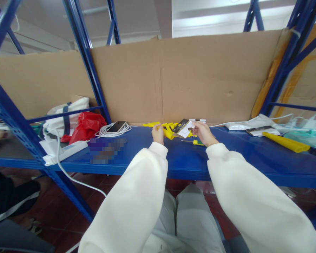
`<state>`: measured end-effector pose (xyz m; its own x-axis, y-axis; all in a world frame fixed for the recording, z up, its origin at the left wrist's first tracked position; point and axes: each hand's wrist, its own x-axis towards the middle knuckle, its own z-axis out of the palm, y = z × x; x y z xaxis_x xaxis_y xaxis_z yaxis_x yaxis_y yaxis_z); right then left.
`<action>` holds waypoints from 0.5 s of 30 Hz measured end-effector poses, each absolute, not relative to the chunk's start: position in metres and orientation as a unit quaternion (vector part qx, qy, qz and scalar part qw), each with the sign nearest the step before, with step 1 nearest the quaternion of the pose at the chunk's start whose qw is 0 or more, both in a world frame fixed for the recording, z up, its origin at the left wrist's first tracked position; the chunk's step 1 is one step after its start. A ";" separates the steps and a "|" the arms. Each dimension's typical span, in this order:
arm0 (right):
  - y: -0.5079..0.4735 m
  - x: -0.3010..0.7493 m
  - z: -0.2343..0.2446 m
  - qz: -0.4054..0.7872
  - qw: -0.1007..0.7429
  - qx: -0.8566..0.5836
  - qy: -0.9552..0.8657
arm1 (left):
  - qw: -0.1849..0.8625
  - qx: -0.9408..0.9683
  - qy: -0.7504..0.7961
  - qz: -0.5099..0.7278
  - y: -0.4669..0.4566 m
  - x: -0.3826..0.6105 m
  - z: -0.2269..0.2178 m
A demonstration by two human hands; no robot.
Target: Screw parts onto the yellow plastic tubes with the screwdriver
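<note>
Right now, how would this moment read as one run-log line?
left hand: at yellow piece, grip unclear | right hand: holding black-and-white card | screwdriver: lying on blue shelf

The card (pixel 184 129) is black and white, the shelf (pixel 184 160) blue.
</note>
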<state>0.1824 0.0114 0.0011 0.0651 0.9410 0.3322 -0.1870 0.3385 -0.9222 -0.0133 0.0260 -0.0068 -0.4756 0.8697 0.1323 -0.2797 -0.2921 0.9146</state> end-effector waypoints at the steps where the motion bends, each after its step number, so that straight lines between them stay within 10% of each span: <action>1: 0.013 0.184 0.002 0.436 0.650 -0.370 -0.502 | 0.392 0.330 0.455 0.728 0.026 -0.013 -0.007; 15: 0.024 0.219 0.006 0.354 0.741 -0.455 -0.343 | 0.395 0.379 0.442 0.710 0.027 -0.011 -0.007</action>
